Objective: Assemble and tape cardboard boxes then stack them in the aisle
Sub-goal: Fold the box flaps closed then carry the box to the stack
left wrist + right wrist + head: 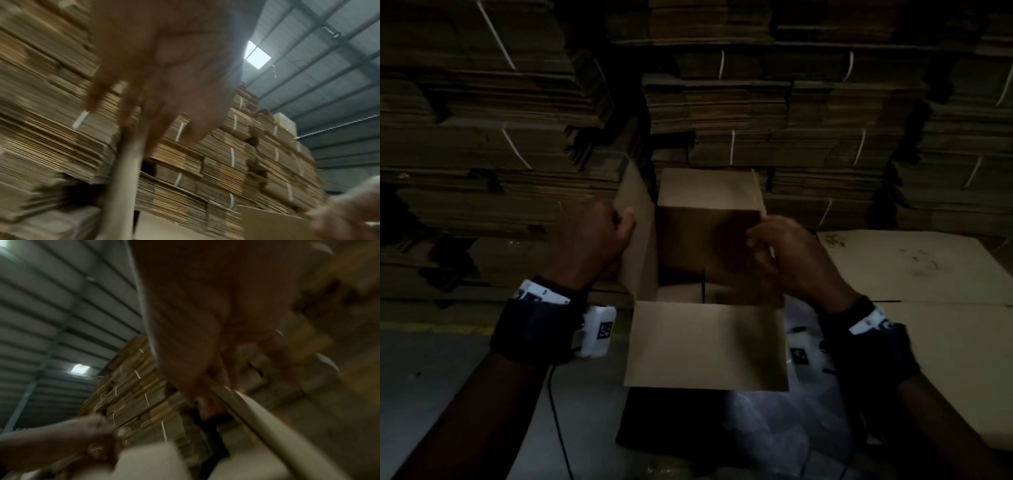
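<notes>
Only the wrist views show the metal roof (320, 68) and its skylight. The head view shows one open cardboard box (705, 308) between both hands, before stacked flat cartons (791, 102). The left hand (592, 240) pinches the left flap (637, 219); the right hand (791, 257) grips the right flap, fingers curled.

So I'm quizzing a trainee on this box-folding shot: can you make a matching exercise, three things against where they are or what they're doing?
Things:
1. left hand
2. right hand
3. near flap

States:
A. folded out toward the person
B. grips the box's left flap
C. holds the box's right edge

Pairs: 1-B, 2-C, 3-A
</notes>
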{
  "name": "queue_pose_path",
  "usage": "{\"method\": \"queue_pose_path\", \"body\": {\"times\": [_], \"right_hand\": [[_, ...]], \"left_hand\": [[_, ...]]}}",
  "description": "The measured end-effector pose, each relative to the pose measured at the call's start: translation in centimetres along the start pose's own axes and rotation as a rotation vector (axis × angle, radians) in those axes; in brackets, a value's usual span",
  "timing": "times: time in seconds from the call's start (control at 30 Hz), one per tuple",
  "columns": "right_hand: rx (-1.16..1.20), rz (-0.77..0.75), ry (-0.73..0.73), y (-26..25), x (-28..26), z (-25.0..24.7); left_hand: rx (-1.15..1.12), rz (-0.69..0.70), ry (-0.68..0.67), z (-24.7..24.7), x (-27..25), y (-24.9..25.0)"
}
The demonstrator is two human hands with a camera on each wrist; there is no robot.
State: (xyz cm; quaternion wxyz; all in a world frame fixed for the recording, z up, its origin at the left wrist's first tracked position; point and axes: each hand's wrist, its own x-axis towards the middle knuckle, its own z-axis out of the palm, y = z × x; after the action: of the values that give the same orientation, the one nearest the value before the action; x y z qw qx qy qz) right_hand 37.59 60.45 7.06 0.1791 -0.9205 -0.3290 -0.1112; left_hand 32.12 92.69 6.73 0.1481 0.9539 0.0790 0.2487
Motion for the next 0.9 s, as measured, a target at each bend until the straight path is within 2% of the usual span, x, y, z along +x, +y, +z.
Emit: {"method": "queue_pose_path", "body": {"times": [0.03, 0.1, 0.17, 0.23, 0.27, 0.33, 0.4, 0.43, 0.5, 0.6, 0.67, 0.8, 0.9], "right_hand": [[-0.104, 0.01, 0.006, 0.5, -0.4, -0.7], [-0.291, 0.152, -0.086, 1.0, -1.4, -2.2], [-0.368, 0.381, -0.265, 1.3, -2.2, -3.0], [-0.392, 0.522, -0.464, 2.3, -2.6, -2.3], [-0.366, 0.564, -0.552, 3.1, -2.7, -1.3], [-0.213, 0.602, -0.665, 4.7, -3.1, 1.2], [0.117, 0.57, -0.657, 5.8, -4.2, 3.4], [0.276, 0.547, -0.603, 6.0, -4.9, 4.3], [0.419, 0.535, -0.484, 6.5, -6.2, 5.9], [0.451, 0.511, -0.368, 7.4, -7.5, 7.5], [0.44, 0.501, -0.343, 7.0, -7.5, 6.7], [0.317, 0.548, -0.455, 7.5, -6.2, 4.3], [-0.002, 0.648, -0.599, 7.0, -3.9, 2.9]], "left_hand": [[0.095, -0.044, -0.026, -0.1, -0.4, -0.4], [0.306, -0.179, -0.209, 0.1, -1.2, -0.7], [0.404, -0.262, -0.465, 1.2, -2.0, -1.5], [0.392, -0.23, -0.685, 2.7, -3.0, -1.9], [0.333, -0.227, -0.789, 3.5, -3.5, -2.3], [0.12, -0.329, -0.952, 4.8, -4.4, -2.6], [-0.013, -0.348, -1.053, 6.0, -5.3, -2.6], [-0.062, -0.323, -1.063, 6.3, -5.8, -2.4], [-0.221, -0.287, -0.969, 7.9, -6.8, -2.9], [-0.474, -0.331, -0.733, 10.7, -8.1, -3.7], [-0.52, -0.34, -0.665, 11.9, -8.9, -3.3], [-0.582, -0.347, -0.575, 12.6, -9.6, -0.1], [-0.561, -0.37, -0.51, 13.2, -10.0, 2.5]]}}
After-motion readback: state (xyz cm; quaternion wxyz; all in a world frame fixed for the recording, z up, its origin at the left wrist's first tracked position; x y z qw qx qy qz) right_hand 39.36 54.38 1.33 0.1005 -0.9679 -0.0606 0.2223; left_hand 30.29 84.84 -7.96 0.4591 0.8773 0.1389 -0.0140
